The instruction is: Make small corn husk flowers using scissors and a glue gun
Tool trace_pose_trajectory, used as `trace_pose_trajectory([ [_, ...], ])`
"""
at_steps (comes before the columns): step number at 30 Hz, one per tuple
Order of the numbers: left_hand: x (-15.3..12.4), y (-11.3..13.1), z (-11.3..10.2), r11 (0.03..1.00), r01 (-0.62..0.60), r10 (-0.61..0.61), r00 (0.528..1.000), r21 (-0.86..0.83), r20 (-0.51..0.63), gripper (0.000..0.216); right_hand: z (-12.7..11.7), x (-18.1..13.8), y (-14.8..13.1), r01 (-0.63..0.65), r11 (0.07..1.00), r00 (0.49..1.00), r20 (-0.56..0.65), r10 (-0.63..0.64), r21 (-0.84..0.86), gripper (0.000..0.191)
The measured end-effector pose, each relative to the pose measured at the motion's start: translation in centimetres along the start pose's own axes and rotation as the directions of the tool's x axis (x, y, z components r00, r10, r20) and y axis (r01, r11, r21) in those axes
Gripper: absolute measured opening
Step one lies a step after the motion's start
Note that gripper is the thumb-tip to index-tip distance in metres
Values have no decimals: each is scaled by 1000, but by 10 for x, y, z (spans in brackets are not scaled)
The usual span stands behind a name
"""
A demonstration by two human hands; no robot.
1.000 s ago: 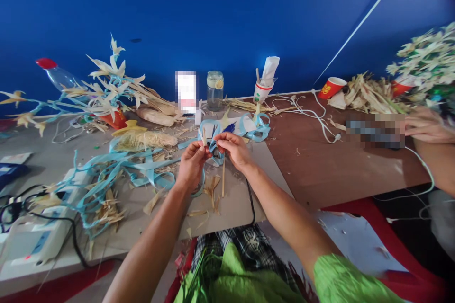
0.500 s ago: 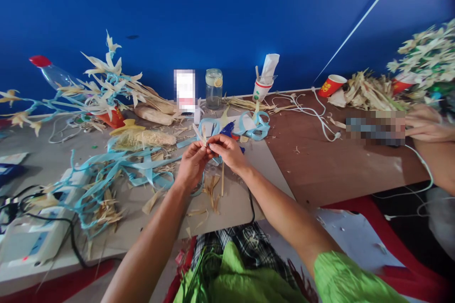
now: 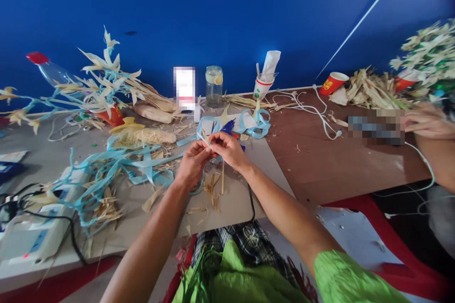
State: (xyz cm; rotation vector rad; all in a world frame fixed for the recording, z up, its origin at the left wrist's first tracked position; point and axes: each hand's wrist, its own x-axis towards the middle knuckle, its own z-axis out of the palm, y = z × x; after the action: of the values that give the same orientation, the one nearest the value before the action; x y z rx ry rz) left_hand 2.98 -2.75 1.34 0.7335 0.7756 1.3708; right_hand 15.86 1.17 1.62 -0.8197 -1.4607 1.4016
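Observation:
My left hand [image 3: 192,163] and my right hand [image 3: 229,149] meet above the grey table [image 3: 245,199], both pinched closed on a small pale husk piece [image 3: 204,139] bound to a thin wooden stick [image 3: 222,177] that hangs down between them. A light-blue ribbon [image 3: 213,128] loops right behind my fingers. Dry husk scraps [image 3: 212,184] lie just below my hands.
Tangled blue ribbon strips [image 3: 106,170] and a branch of husk flowers [image 3: 103,80] fill the left. A glass jar [image 3: 214,86], a paper cup [image 3: 262,89] and red cups [image 3: 332,84] stand at the back. Another person's hand [image 3: 428,120] rests at the right. White cable [image 3: 320,120] crosses the brown table.
My hands have drawn closer together, until the fingertips touch on the husk piece. The stick has stayed hanging below them.

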Motion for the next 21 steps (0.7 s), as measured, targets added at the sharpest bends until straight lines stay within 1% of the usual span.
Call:
trace_pose_trajectory([
  [5, 0, 3, 0, 998, 47, -46, 999, 39, -8, 30, -1, -1, -5, -88, 989, 994, 77, 80, 118, 28],
  [9, 0, 4, 0, 995, 64, -64, 998, 81, -3, 31, -1, 0, -6, -98, 984, 993, 87, 86, 146, 31],
  [12, 0, 4, 0, 997, 46, -46, 999, 62, 4, 28, -3, 0, -6, -101, 977, 993, 82, 87, 189, 29],
  [15, 0, 5, 0, 1000, 16, -15, 1000, 20, -22, 26, -7, 1, -6, -105, 964, 993, 73, 89, 246, 27],
  [18, 0, 6, 0, 1000, 9, -10, 998, -5, -57, 24, -8, 3, -5, -109, 967, 994, 56, 98, 231, 21],
  [21, 0, 5, -1, 1000, 22, -21, 998, 1, -58, 25, -6, 3, -4, -118, 968, 992, 56, 109, 219, 16],
])
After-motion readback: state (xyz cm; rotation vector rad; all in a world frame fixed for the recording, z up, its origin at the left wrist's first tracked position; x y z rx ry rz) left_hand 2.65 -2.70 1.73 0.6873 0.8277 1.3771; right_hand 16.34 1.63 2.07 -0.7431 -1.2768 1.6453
